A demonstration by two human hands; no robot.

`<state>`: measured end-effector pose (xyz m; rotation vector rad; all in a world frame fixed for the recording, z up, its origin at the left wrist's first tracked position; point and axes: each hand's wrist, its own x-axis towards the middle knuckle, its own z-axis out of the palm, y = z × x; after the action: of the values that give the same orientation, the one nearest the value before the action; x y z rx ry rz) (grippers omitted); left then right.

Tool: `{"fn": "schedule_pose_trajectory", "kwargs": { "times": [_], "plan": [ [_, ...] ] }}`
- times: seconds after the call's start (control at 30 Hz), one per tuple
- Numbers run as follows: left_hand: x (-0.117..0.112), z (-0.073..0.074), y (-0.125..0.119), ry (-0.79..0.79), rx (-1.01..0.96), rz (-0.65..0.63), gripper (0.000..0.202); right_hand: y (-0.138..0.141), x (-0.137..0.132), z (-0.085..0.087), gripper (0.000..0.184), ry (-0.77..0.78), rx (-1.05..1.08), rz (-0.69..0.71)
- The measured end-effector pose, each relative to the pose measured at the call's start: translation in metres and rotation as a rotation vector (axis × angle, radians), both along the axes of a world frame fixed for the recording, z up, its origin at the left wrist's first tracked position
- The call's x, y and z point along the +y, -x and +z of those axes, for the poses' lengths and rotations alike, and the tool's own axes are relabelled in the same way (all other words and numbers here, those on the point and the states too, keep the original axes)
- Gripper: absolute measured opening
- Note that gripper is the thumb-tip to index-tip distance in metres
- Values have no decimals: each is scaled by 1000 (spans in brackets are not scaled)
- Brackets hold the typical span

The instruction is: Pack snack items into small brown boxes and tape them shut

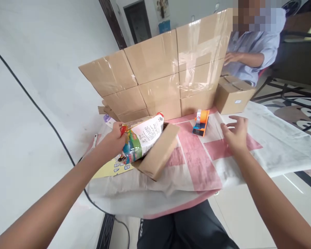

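While the left hand [115, 140] is closing its fingers around the near end of a printed snack bag [142, 138], the bag is lying tilted across the open top of a small cardboard box [158, 157], its far end with the red cap pointing toward the wall of stacked cartons [158, 72]. Beyond the box, to its right, the right hand [235, 133] is hovering with fingers spread and loose, gripping nothing, palm facing down over the white and pink cloth [197, 162]. An orange tape dispenser [201, 122] is sitting on the cloth between the box and that open hand, just beside the fingertips but apart from them. Farther right of the box, another person's sleeve [259, 48] is showing behind a separate closed carton [234, 95].
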<state>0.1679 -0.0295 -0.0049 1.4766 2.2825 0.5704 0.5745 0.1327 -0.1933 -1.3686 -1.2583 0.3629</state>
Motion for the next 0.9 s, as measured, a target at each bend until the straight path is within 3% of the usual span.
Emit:
{"fn": "schedule_pose_trajectory", "kwargs": {
  "times": [0.1,0.23,0.43,0.5,0.57,0.67,0.77,0.83,0.9],
  "plan": [
    [8,-8,-8,-28,135,-49,61,1,-2,1,40,11,-8,23],
    [16,-18,-23,47,180,-111,48,2,-2,-1,38,-9,-9,42],
    [8,-64,-48,-10,413,-176,39,5,0,-3,41,24,-22,87],
    [2,-72,-50,-19,537,-246,31,7,0,-3,42,31,-41,119],
    [-2,-71,-47,-6,691,-328,23,9,-1,-2,43,26,-66,159],
    [0,-56,-42,35,793,-368,33,11,-3,0,44,16,-88,198],
    [14,-42,-48,-119,676,-346,48,13,-4,1,43,12,-106,210],
    [29,-42,-57,-222,560,-462,54,13,-4,0,41,11,-122,222],
    [43,-49,-64,-181,475,-647,55,14,-3,-2,40,7,-137,230]
  ]
}}
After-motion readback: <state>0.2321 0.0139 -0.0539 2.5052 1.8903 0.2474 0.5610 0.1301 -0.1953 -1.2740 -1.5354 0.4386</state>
